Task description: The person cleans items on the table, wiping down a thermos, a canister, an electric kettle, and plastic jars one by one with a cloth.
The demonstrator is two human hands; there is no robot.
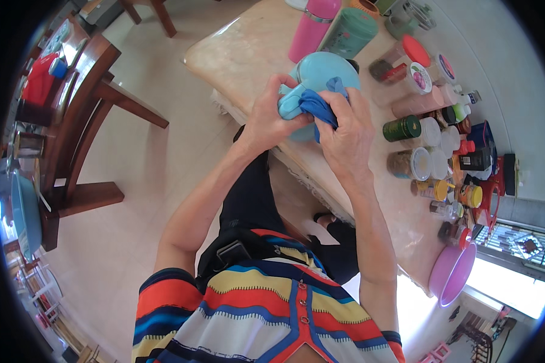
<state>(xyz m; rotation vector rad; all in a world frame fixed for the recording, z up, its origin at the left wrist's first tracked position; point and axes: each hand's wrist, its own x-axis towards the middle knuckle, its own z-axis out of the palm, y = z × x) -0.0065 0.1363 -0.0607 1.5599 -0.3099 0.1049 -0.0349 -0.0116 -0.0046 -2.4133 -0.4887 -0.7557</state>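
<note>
A light-blue jug or thermos-like vessel (329, 68) stands at the near edge of a marble-look counter, with its handle (291, 100) towards me. My left hand (272, 113) grips that handle, thumb at its lower end and fingers over its top. Bunched in my right hand (347, 127) is a dark-blue cloth (319, 106), pressed against the handle and the vessel's side. The cloth and fingers hide part of the vessel. Just behind it stand a pink bottle (313, 29) with a metal band and a green canister (352, 31).
Jars and canisters, among them a dark-green tin (402, 129), line the counter (250, 45) along the wall. A purple basin (454, 274) sits at its right end. Wooden chairs (84, 97) and a table with a red container (41, 79) are at the left.
</note>
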